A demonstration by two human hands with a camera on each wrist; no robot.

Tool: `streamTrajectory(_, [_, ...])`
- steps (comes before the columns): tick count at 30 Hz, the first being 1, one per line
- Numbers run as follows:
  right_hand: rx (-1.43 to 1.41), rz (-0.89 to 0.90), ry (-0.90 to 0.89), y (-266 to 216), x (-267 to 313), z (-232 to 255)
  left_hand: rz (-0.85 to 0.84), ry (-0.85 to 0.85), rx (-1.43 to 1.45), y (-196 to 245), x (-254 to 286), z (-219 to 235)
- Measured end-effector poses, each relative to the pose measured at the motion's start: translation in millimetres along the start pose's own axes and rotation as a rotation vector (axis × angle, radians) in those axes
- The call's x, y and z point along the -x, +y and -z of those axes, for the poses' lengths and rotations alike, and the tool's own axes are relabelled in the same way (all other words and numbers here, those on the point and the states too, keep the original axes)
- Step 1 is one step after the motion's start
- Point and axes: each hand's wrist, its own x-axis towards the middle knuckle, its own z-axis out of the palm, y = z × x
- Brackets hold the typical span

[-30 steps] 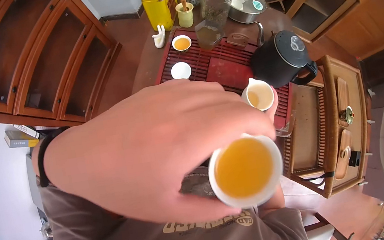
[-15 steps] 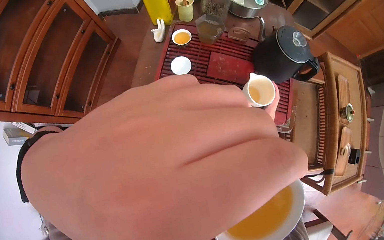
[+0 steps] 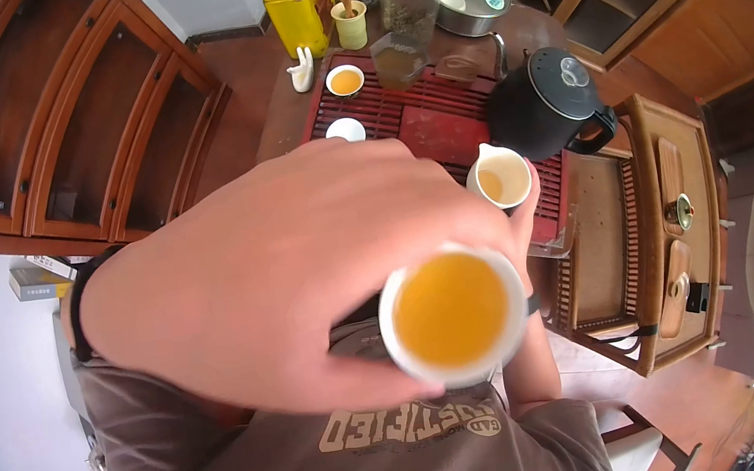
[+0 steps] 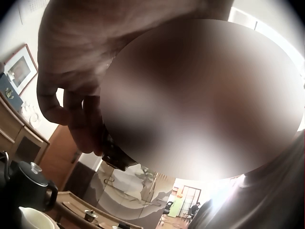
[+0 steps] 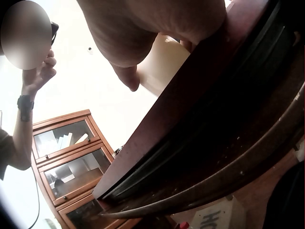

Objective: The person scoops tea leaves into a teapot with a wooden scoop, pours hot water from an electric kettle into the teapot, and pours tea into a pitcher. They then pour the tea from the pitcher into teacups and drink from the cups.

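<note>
My left hand [image 3: 291, 260] holds a white-rimmed teacup [image 3: 455, 312] of amber tea close in front of my chest, thumb on the near side and fingers on the far side. In the left wrist view its curled fingers [image 4: 83, 129] show beside a blurred face. Over the near right part of the slatted red tea tray [image 3: 410, 135], my right hand [image 3: 523, 216] grips a cream spouted pitcher [image 3: 509, 175] with a little tea in it. The right wrist view shows that thumb along the pitcher's side, just above the tray's edge.
Two small cups, one with tea [image 3: 345, 81] and one white [image 3: 345, 130], stand on the tray's left. A black kettle [image 3: 555, 106] is at its right, a glass jug [image 3: 402, 57] behind. Beyond are a yellow tin [image 3: 297, 9] and steel pot [image 3: 469, 0]. A rattan cart [image 3: 642, 241] stands at right.
Half a second ago my left hand had the teacup nearer the head camera, partly covering it; now hand and cup are back lower and farther off. My right hand stays at the pitcher.
</note>
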Motion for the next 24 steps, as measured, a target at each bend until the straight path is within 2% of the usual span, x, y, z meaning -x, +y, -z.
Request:
streamTrajectory(2, [0.052,0.052,-0.03,-12,-1,2,0.004,0.007,0.008,-17,0,-5])
streamTrajectory(5, [0.069,0.061,-0.031,-10,-2,3,0.152,0.05,-0.04,-41,-1,-14])
streamTrajectory(10, [0.124,0.062,-0.009,-4,-2,4,0.307,0.145,-0.139,-94,-10,-32])
streamTrajectory(13, [0.123,0.062,-0.006,-5,-2,5,0.329,0.195,-0.161,-128,-18,-43])
streamTrajectory(21, [0.141,0.066,-0.002,-9,-1,5,0.346,0.2,-0.154,-192,-44,-82])
streamTrajectory(24, [0.157,0.08,0.003,-5,-1,5,0.282,0.234,-0.32,-211,-49,-95])
